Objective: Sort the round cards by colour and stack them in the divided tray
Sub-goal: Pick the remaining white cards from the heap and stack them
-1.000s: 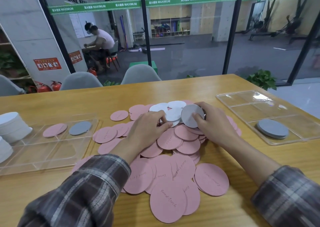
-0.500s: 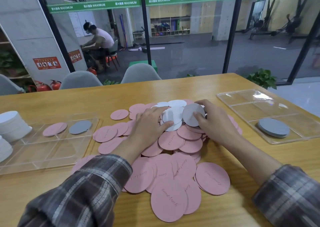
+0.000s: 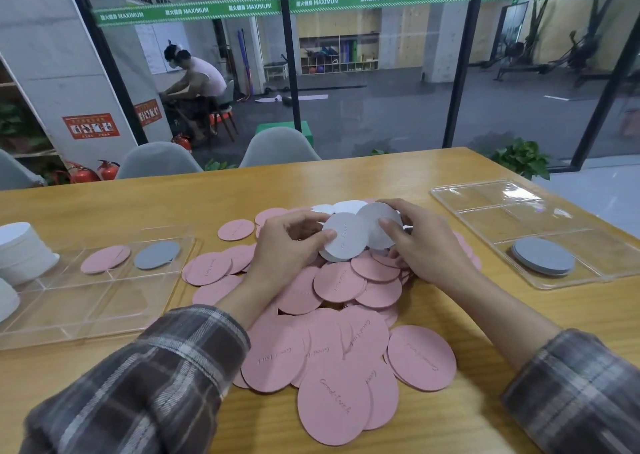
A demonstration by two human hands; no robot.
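Observation:
A heap of pink round cards [image 3: 337, 318] covers the middle of the wooden table, with a few white cards [image 3: 348, 207] at its far side. My left hand [image 3: 289, 242] pinches a white card [image 3: 346, 237] lifted off the heap. My right hand [image 3: 420, 240] grips another white card [image 3: 373, 223] beside it, partly behind the first. The clear divided tray on the left [image 3: 83, 301] holds one pink card [image 3: 105, 259] and one grey card [image 3: 156, 254]. The divided tray on the right [image 3: 485, 218] holds a small stack of grey cards [image 3: 542, 256].
Stacks of white cards [image 3: 24, 247] stand at the far left edge, beside the left tray. Grey chairs [image 3: 277, 148] line the table's far side in front of a glass wall. A person sits beyond the glass.
Both hands have risen off the heap. My left hand has picked up a white card and brought it next to the one in my right hand.

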